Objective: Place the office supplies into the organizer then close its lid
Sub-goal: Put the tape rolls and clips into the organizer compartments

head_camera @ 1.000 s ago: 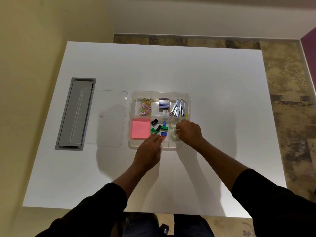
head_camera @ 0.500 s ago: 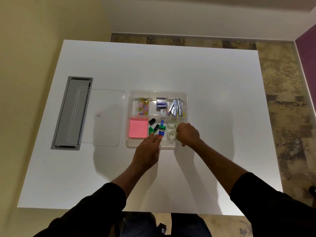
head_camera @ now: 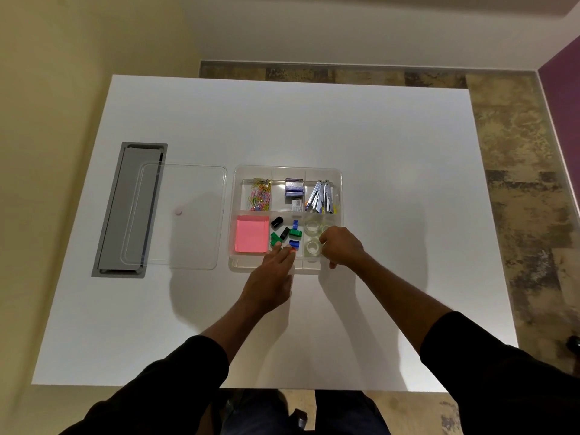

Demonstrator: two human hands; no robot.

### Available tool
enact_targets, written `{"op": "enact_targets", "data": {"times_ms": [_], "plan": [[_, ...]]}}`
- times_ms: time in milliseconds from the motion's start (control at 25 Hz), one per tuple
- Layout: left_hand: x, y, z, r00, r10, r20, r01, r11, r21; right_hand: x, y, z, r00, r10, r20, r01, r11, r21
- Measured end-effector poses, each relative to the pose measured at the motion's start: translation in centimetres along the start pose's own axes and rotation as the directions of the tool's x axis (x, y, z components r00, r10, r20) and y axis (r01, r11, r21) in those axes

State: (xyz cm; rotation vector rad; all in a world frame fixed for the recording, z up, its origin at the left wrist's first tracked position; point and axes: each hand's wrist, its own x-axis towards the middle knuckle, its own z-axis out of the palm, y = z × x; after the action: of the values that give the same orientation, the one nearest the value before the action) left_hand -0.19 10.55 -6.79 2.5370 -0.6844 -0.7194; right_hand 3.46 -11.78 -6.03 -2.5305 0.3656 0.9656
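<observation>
Both hands reach into the open organizer (head_camera: 339, 196); lid (head_camera: 175, 215) lies beside.

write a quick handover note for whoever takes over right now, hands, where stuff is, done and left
Left hand: fingertips at the near edge of the middle compartment, on a small red piece; whether it has a grip on it is unclear.
Right hand: curled at the tape rolls compartment; grip unclear.
Organizer: paper clips, staple boxes, metal staple removers at the back; pink sticky notes, binder clips and tape in front.
Done: supplies look loaded.
Left: fit the clear lid, lying to the organizer's left.
</observation>
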Motion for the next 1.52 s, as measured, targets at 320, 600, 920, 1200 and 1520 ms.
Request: {"op": "enact_targets", "data": {"times_ms": [320,600,920,1200,1520], "plan": [[0.0,-0.6,0.4,0.999,0.025,0.041,-0.025,1.000,0.009,-0.1,0.0,-0.2,1.000,0.007,0.025,-0.008,0.998,0.066],[-0.1,-0.9,1.4,0.994,0.072,0.088,-0.085,0.983,0.164,-1.7,1.5,-0.2,0.921,-0.006,-0.391,0.052,0.993,0.108],[-0.1,-1.3,2.1,0.994,0.086,0.073,-0.099,0.975,0.199,-0.4,2.3,0.4,0.907,-0.134,-0.400,-0.018,0.935,-0.353],[-0.1,-1.9,2.8,0.993,0.105,0.051,-0.114,0.972,0.208,0.6,1.7,1.6,0.897,-0.051,-0.438,-0.061,0.969,-0.237],[-0.1,-1.6,2.7,0.993,0.107,0.050,-0.115,0.972,0.205,0.5,0.3,1.1,0.863,-0.070,-0.500,-0.052,0.973,-0.227]]}}
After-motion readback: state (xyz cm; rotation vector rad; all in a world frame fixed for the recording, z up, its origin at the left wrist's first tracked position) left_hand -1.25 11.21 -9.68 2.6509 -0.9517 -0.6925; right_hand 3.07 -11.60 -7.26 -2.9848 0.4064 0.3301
